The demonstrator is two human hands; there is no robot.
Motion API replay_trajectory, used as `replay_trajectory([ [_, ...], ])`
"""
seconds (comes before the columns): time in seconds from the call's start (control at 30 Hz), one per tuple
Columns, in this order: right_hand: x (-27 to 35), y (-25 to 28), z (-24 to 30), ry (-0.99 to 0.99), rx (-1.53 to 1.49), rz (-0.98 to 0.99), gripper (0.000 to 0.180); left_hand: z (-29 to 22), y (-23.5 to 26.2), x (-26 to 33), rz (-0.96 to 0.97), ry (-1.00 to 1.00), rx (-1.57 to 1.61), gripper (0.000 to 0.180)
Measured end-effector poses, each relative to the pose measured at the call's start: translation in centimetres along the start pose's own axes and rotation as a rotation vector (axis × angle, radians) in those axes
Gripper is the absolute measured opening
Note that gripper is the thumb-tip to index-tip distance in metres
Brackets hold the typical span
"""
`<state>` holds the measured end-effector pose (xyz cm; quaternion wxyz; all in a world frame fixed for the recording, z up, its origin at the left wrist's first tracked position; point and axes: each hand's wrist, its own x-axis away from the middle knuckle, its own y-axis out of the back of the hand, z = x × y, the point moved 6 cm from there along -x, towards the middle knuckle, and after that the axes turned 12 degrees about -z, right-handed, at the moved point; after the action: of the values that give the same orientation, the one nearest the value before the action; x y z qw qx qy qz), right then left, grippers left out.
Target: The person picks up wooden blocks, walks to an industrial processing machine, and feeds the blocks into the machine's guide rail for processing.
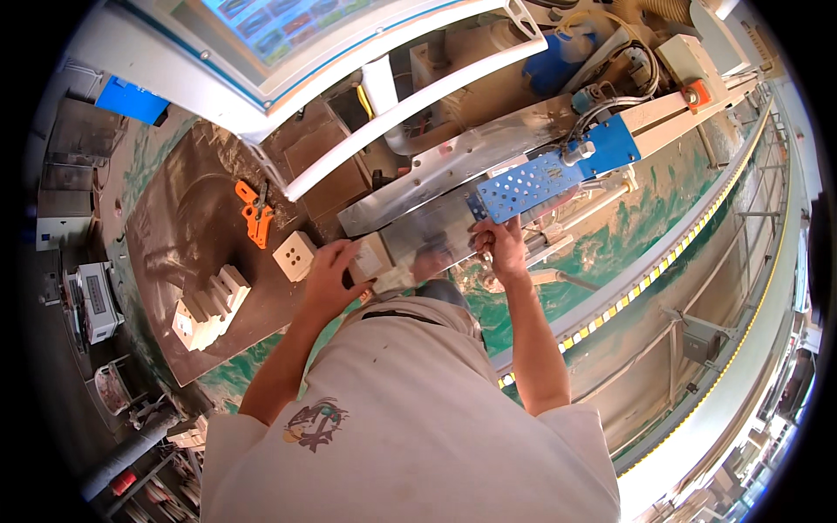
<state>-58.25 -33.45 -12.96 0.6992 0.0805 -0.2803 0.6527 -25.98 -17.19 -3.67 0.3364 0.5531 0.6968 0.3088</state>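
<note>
My left hand [330,277] grips the near-left side of a pale wooden block [371,255], thumb and fingers apart around its edge. The block lies at the left end of a shiny metal machine bed [427,228]. My right hand [504,248] is closed at the near edge of a blue perforated plate [527,187], its fingers curled around something small that I cannot make out. Left of my left hand, another wooden block [296,255] with several dark holes sits on a brown board. The far sides of both hands' fingers are partly hidden.
A stack of notched wooden pieces [212,307] and an orange clamp-like tool [255,213] lie on the brown board [183,235]. A screen panel [288,39] with a white rail [410,100] overhangs the far side. A long yellow-marked rail [645,283] runs along the right.
</note>
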Motion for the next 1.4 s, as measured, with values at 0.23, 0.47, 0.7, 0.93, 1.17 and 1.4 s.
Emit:
replay_trajectory([
  [0.23, -4.2, 4.0, 3.8, 0.030, 0.020, 0.046, 0.028, -3.3, -6.6, -1.6, -0.045, -0.187, -0.090, 0.071],
  [0.47, -7.7, 7.8, 8.0, 0.022, 0.059, 0.016, 0.026, -5.2, -6.8, -3.2, -0.140, -0.288, -0.218, 0.067],
  [0.7, -6.0, 9.8, 8.3, 0.170, -0.103, -0.340, 0.044, -5.7, -7.5, -5.0, -0.157, -0.271, -0.193, 0.066],
  [0.93, 2.9, 3.2, -2.1, -0.036, 0.117, -0.026, 0.050, -6.9, -9.9, -7.1, -0.231, -0.312, -0.153, 0.073],
  [1.17, 10.1, -4.6, -7.0, -0.253, 0.122, 0.262, 0.089, -5.9, -6.9, -7.0, -0.305, -0.287, 0.040, 0.071],
  [1.4, 11.5, -8.7, -7.3, -0.225, 0.066, 0.278, 0.108, 6.0, 1.4, -0.2, -0.393, 0.012, -0.064, 0.054],
])
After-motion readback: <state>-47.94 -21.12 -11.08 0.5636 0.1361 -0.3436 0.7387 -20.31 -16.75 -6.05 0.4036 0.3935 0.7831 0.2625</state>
